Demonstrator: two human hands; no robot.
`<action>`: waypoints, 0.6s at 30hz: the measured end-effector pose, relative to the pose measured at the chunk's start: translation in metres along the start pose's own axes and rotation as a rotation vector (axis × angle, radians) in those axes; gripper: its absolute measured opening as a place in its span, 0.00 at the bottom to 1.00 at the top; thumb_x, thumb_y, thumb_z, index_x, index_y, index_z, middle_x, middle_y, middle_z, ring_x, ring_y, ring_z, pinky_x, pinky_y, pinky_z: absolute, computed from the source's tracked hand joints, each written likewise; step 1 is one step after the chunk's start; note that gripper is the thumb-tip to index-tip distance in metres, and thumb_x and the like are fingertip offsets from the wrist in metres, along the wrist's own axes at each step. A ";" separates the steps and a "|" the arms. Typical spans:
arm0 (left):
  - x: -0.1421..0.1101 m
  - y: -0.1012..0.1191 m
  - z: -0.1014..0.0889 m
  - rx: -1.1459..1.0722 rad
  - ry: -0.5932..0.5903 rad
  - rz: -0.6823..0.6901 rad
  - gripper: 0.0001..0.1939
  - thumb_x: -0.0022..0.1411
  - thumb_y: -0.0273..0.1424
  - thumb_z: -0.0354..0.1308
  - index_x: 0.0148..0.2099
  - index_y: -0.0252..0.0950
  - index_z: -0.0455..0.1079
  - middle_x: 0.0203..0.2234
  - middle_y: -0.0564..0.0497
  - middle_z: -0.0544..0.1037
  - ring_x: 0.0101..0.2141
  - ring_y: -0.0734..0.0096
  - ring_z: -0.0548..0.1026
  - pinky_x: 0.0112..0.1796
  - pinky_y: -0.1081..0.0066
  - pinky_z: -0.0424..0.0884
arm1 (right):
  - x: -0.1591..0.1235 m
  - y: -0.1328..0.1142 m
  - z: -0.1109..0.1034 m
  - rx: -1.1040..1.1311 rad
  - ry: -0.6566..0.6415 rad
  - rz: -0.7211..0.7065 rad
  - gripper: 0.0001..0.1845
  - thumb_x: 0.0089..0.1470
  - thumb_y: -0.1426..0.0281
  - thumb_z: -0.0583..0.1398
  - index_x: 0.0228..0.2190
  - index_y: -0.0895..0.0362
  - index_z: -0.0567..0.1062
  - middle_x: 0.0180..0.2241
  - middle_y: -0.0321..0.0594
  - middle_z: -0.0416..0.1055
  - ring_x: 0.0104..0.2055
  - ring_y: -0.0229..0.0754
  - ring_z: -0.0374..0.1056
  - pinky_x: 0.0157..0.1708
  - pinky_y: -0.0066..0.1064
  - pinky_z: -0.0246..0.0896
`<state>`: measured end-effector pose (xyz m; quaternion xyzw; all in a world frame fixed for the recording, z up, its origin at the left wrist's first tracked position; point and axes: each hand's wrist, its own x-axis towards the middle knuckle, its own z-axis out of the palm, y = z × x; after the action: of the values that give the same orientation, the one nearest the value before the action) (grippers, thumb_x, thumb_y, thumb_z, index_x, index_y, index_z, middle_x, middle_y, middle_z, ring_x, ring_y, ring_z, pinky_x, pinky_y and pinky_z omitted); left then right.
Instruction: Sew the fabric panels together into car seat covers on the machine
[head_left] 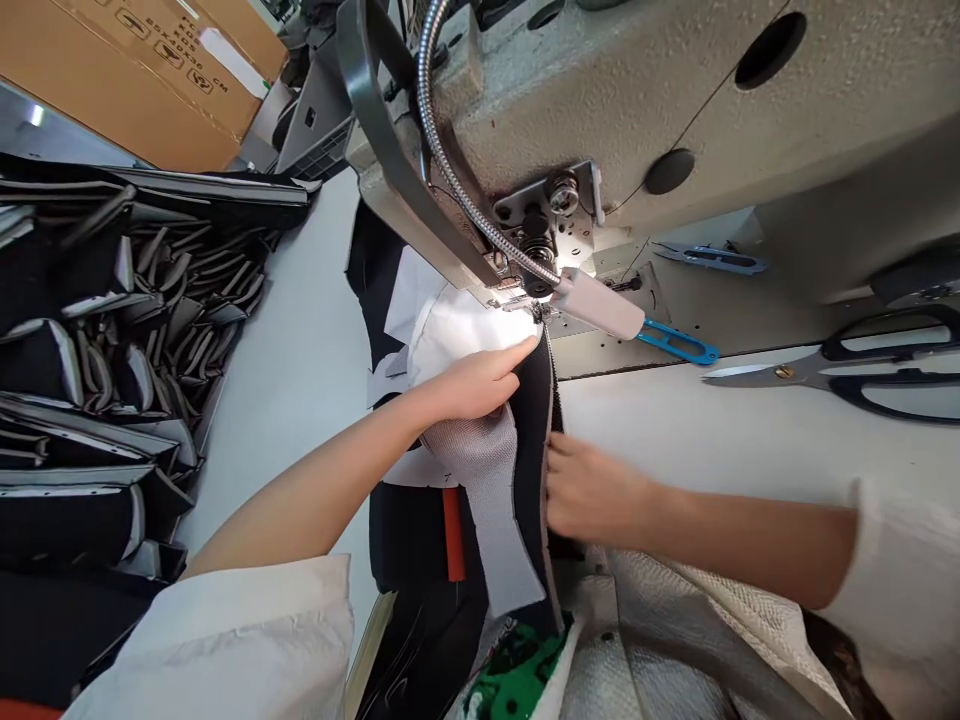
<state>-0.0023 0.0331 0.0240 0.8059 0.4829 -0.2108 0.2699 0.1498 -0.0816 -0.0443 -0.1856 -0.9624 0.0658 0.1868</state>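
Head view, the one view. Left hand: index finger extended, its tip pressing on the work close to the needle area; remaining fingers curled beneath the palm. Whether these pinch any cloth cannot be told. Wrist level with the forearm, which enters from lower left out of a white sleeve; palm downward, over the layered pieces.

Right hand: slightly blurred, fingers bent and closed on the right-hand edge of the black fabric — a narrow grip, thumb hidden. Back of the hand upward; forearm nearly horizontal, entering from the right, white cuff at the elbow end.

Work in hand: the black fabric, a long panel, its upper end at the presser foot of the sewing machine, its lower end hanging toward the lap. Beside it, a grey mesh piece, partly under the left hand, and a white piece, brightly lit, above that hand. One red strip, upright, left of the mesh.

Surroundings: flexible metal tube with pale end piece; blue slotted handle adjoining it; light-blue snips on the machine bed; black-handled scissors on the white tabletop, right side; black-and-grey pieces, heaped, far left; cardboard box, upper left — printed.
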 end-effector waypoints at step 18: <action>0.018 0.015 -0.014 0.065 0.076 0.004 0.29 0.58 0.24 0.42 0.62 0.32 0.59 0.57 0.44 0.68 0.56 0.62 0.68 0.54 0.66 0.64 | -0.003 0.030 0.015 -0.171 0.127 0.167 0.19 0.58 0.76 0.54 0.49 0.69 0.73 0.52 0.60 0.68 0.57 0.57 0.64 0.54 0.44 0.63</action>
<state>0.0205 0.0480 0.0271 0.8227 0.4840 -0.1950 0.2256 0.1564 -0.0563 -0.0653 -0.2844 -0.9319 -0.0131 0.2248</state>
